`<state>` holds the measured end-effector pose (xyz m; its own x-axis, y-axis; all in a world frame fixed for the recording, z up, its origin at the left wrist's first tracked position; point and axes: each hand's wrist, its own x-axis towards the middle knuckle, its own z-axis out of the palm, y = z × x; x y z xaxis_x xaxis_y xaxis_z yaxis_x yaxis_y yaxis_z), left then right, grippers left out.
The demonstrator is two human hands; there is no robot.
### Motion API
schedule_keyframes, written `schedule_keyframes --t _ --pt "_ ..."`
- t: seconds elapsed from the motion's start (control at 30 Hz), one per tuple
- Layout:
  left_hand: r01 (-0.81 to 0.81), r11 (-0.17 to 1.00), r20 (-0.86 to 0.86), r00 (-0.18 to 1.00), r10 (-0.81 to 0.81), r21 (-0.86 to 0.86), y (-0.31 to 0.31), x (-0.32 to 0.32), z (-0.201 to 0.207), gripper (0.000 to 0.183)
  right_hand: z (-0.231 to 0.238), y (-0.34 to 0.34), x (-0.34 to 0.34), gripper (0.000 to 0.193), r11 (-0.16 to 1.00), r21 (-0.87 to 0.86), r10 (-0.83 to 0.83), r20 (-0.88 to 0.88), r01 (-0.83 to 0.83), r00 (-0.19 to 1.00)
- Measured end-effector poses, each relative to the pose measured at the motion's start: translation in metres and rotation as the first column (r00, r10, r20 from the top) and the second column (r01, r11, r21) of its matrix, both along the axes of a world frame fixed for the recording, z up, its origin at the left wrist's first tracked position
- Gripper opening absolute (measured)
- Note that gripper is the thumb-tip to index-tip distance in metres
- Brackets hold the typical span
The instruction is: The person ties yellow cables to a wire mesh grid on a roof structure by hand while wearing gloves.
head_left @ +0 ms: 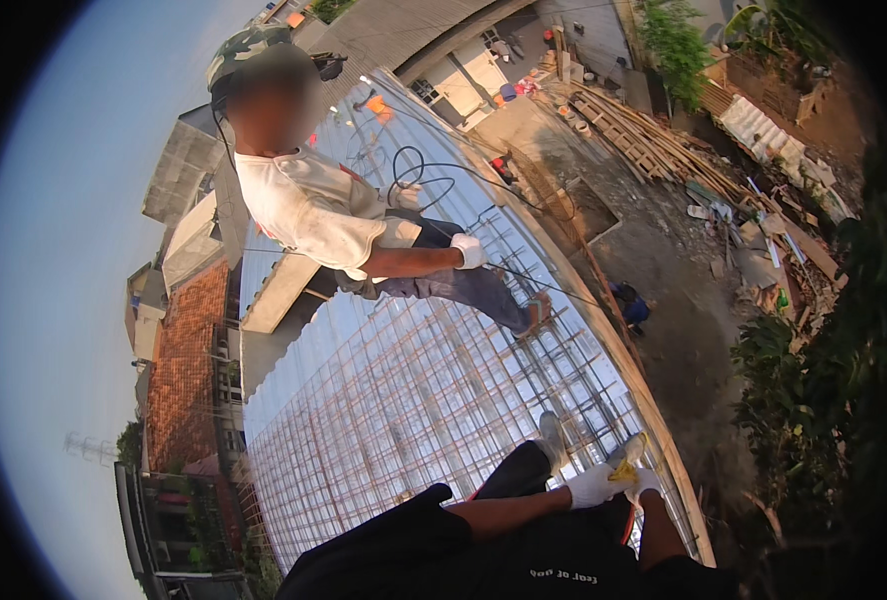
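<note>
Here we are up on the deck, and the small yellow item (622, 471) sits low on the right, just in front of the wearer's shoe (551, 441), between two white-gloved hands; the left hand (593, 487) looks clamped on it, while the right hand (645, 484) meets it from the other side, and whether that second grip is closed or merely resting there I cannot tell! By its size it should be light, easy to lift with fingertips; stiff or soft is hard to call, as the gloves hide most of it, though fabric gloves ought to limit slipping, and nothing suggests fragility; the best hold looks like a pinch at its exposed middle, one hand steadying each side. Underfoot, a rusty rebar grid (413, 400) spreads over shiny ribbed metal decking (358, 318), uneven footing with gaps that could swallow something small, and a timber edge board (678, 475) runs close by on the right; ahead, a co-worker in a camouflage cap (253, 48) holds a dark cable (523, 276), and over the edge lies a dirt yard (675, 290) with stacked planks (635, 130), while a tiled roof (188, 375) slopes away on the left
</note>
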<state>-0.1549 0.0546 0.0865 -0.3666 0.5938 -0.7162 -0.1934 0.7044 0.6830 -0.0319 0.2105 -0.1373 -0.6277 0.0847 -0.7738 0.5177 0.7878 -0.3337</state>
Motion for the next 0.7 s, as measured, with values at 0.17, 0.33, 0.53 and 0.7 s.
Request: schedule_keyframes --t 0.17,0.33,0.53,0.7 --pt "-0.113 0.993 0.126 0.986 0.108 0.037 -0.012 0.0 0.02 0.052 0.021 -0.019 0.0 0.043 0.969 -0.072 -0.239 -0.066 0.234 0.969" --pt "-0.113 0.988 0.134 0.986 0.099 0.103 -0.002 -0.016 0.094 0.039 0.123 -0.009 -0.014 0.038 0.899 -0.134 -0.436 -0.185 0.417 0.881" --pt "-0.251 0.906 0.184 0.963 0.198 0.341 -0.032 -0.04 0.211 0.031 0.202 -0.035 -0.026 0.028 0.862 -0.327 -0.493 -0.36 0.388 0.792" --pt "-0.494 0.732 0.432 0.852 0.297 0.47 -0.131 -0.072 0.244 0.028 0.322 -0.082 -0.075 0.028 0.939 -0.27 -0.31 -0.398 0.212 0.864"
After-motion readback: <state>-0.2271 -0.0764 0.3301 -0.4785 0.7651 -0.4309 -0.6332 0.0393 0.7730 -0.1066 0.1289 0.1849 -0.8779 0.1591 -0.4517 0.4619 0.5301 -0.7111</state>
